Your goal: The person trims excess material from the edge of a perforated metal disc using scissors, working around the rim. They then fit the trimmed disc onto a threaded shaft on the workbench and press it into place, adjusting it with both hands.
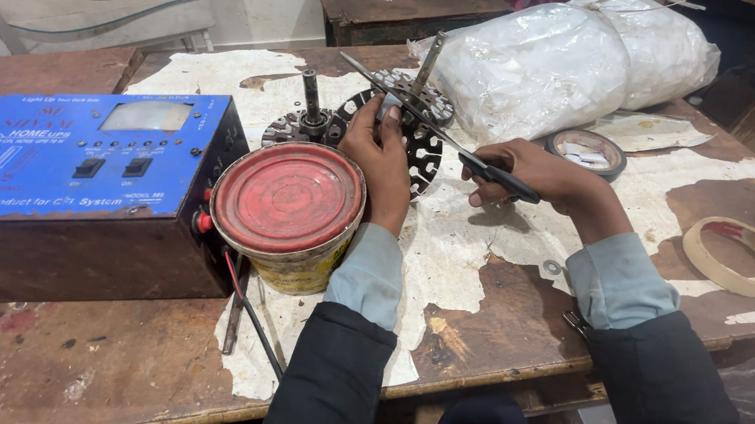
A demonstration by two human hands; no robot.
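The left hand (384, 152) wraps tight around the slotted metal wheel (417, 146), which looks heavy and hard. The right hand (531, 177) grips scissors (446, 135) by the handles.

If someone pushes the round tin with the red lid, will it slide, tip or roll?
The tin stands upright on its flat base and looks squat, so tipping seems unlikely. It rests on torn paper, which may drag along with it. It would probably roll only if laid sideways.
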